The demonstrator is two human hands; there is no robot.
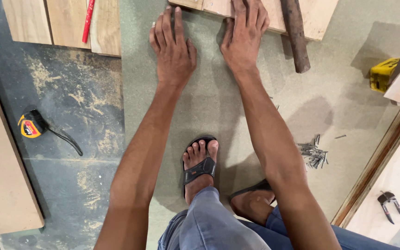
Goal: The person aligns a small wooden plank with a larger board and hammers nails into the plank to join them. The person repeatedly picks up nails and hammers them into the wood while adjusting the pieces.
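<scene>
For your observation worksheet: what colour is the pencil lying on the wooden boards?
Red pencil; head view.

Even, fairly bright indoor light; my arms throw soft shadows on the green board (218, 106). Sharp focus, no glare, slight edge stretching.

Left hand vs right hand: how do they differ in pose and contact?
The left hand lies flat on the green sheet, fingertips just short of the wood panel. The right hand reaches farther, its fingers resting on that panel's edge. Both are palm down, empty, fingers extended.
</scene>
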